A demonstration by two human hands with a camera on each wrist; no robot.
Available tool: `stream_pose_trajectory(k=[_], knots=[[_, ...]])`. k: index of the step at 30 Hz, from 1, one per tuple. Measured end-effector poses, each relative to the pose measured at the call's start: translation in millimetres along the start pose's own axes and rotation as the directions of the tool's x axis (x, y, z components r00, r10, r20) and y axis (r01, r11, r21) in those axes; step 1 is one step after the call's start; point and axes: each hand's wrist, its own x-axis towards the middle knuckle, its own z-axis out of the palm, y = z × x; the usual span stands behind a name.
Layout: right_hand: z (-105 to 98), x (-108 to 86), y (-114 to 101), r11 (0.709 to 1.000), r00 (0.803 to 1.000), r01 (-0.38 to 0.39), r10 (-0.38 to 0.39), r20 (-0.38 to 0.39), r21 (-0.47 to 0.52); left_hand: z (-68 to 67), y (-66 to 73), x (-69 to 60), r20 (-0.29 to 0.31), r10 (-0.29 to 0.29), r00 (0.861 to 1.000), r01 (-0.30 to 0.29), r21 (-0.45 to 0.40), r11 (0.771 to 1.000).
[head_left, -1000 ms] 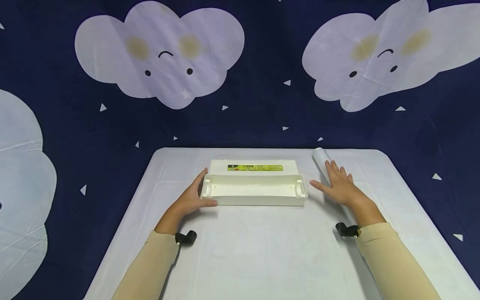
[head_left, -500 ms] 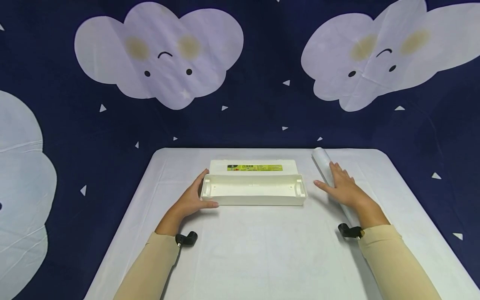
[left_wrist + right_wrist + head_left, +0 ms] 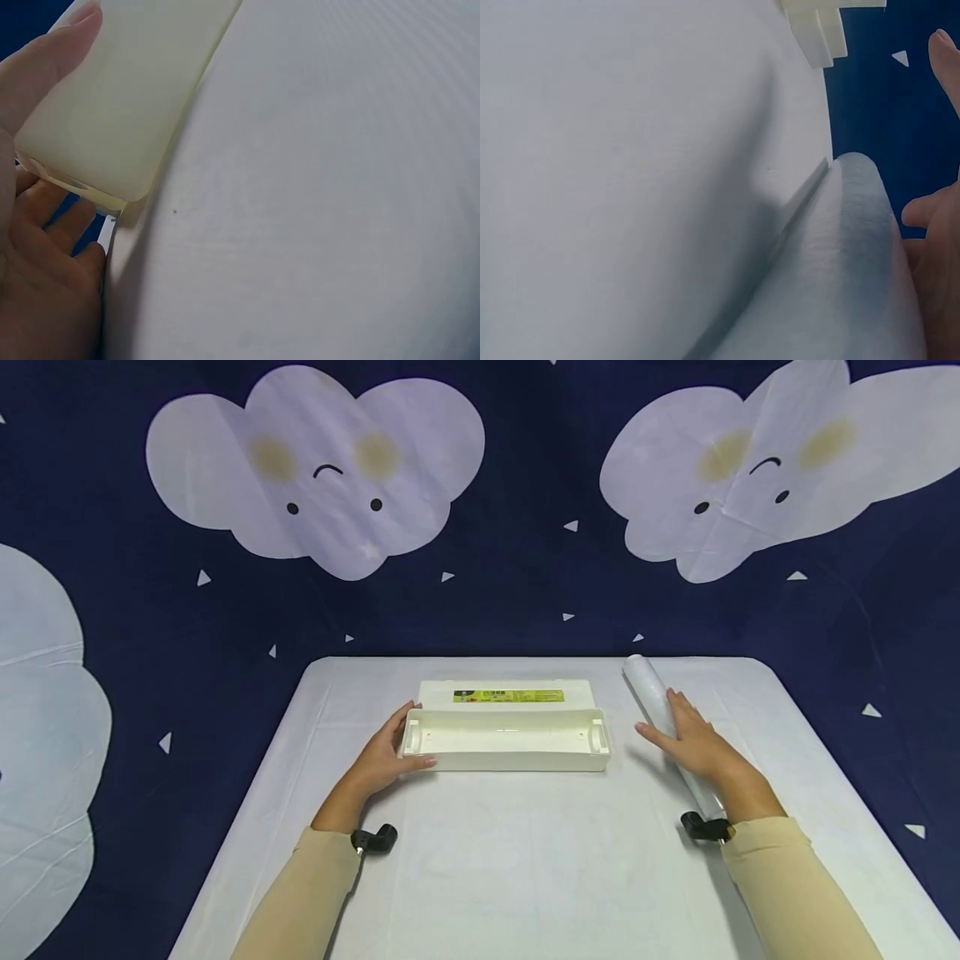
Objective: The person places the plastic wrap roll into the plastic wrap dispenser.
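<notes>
Counted on 1 white-covered surface (image 3: 525, 868): 1 long box (image 3: 506, 762), w/ 1 lid (image 3: 507, 707) and 1 label (image 3: 508, 696); 1 roll (image 3: 657, 706). Counted also 2 bare grips, 2 beige sleeves (image 3: 300, 893), 2 small black wrist devices (image 3: 378, 838) and, on 1 navy backdrop (image 3: 540, 560), 3 pale clouds (image 3: 315, 452) in view, incl. 1 cut off at left edge.

Found box approx. mid-scene, toward far edge of surface, long side running left to right. Checked finish: cream-white, smooth, w/ rounded corner per left wrist view. Observed lid tipped back along far side. Saw label as yellow-green strip, dark at left end, w/ print too small to read. Noted pale interior, w/ 1 fitting at each short end, 2 total.

Located roll right of box, apart from same, lying aslant, w/ far end closer to box and near end farther right, by right wrist device. Rated white, slightly glossy, w/ faint ripples along side per right wrist view.

Found left grip (image 3: 381, 758) holding box by left end, w/ thumb on near wall and fingers curled round end. Found right grip (image 3: 701, 747) at right flank of roll, w/ fingers extended and thumb spread left. Cannot tell exact contact there.
</notes>
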Motion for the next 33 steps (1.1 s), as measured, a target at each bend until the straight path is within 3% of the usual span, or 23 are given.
stream_pose_trajectory(k=[8, 22, 33], knots=[[1, -4.7, 0, 1.000, 1.000, -0.013, 0.013, 0.000, 0.022, 0.0, -0.4, -2.4, -0.028, -0.008, 1.000, 0.008, -0.010, 1.000], [3, -3.3, 4, 0.998, 0.999, -0.035, 0.036, -0.015, 0.056, 2.0, -2.7, 2.8, -0.010, -0.041, 0.999, 0.040, -0.092, 0.995], [4, -7.1, 12, 0.996, 0.998, -0.053, 0.055, -0.033, 0.069, 0.4, -0.3, 1.3, -0.001, -0.023, 1.000, 0.023, -0.158, 0.987]])
